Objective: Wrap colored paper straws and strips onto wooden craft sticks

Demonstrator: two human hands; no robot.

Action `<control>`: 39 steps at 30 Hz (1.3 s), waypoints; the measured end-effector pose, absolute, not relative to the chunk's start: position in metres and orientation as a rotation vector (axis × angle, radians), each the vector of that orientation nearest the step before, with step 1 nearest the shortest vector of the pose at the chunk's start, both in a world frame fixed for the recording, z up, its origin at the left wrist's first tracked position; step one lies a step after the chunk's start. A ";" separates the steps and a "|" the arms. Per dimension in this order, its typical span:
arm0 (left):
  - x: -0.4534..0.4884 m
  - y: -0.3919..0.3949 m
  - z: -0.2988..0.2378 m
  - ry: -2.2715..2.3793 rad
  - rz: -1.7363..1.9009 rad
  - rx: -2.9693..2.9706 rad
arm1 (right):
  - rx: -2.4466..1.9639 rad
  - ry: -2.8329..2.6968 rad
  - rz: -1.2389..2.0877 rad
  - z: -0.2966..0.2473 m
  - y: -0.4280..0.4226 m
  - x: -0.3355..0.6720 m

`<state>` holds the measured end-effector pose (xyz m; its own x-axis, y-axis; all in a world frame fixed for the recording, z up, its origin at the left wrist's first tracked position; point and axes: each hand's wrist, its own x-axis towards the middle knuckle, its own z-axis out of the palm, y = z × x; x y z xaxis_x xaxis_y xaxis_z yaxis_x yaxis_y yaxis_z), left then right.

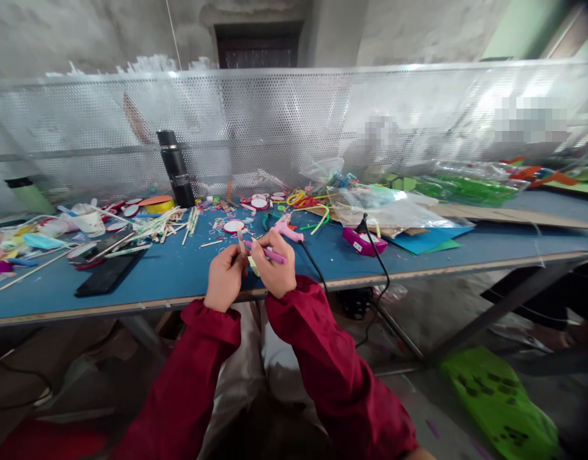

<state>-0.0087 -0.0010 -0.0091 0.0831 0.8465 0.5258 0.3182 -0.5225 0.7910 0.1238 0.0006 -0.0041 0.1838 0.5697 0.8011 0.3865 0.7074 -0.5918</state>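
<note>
My right hand (pixel 278 267) is closed around a purple pen-shaped tool (pixel 273 255), whose tip points left toward my other hand. My left hand (pixel 224 273) pinches a small pale strip (pixel 241 238) that stands up between thumb and fingers. The fingertips of both hands nearly meet above the front edge of the table. Under them shows a pale yellow piece (pixel 254 266), partly covered by the right hand. Just beyond the hands lie a pink glue gun (pixel 287 228) with a black cord and a round white disc (pixel 234 226) with a red rim.
On the blue table (pixel 212 259) a black bottle (pixel 176 169) stands at the back, with a dark phone (pixel 107 275) and paper sticks (pixel 153 233) at left. At right are a magenta box (pixel 364 241), plastic bags and blue sheets (pixel 431 237). A perforated metal screen (pixel 275 121) runs behind.
</note>
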 end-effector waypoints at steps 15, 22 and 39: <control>-0.009 0.000 -0.011 1.147 1.438 1.870 | -0.848 -1.412 0.146 -0.004 0.000 0.124; -0.009 -0.001 -0.010 1.124 1.440 1.876 | -0.841 -1.430 0.150 -0.005 0.000 0.124; -0.009 0.000 -0.011 1.120 1.449 1.886 | -0.852 -1.407 0.145 -0.004 0.000 0.123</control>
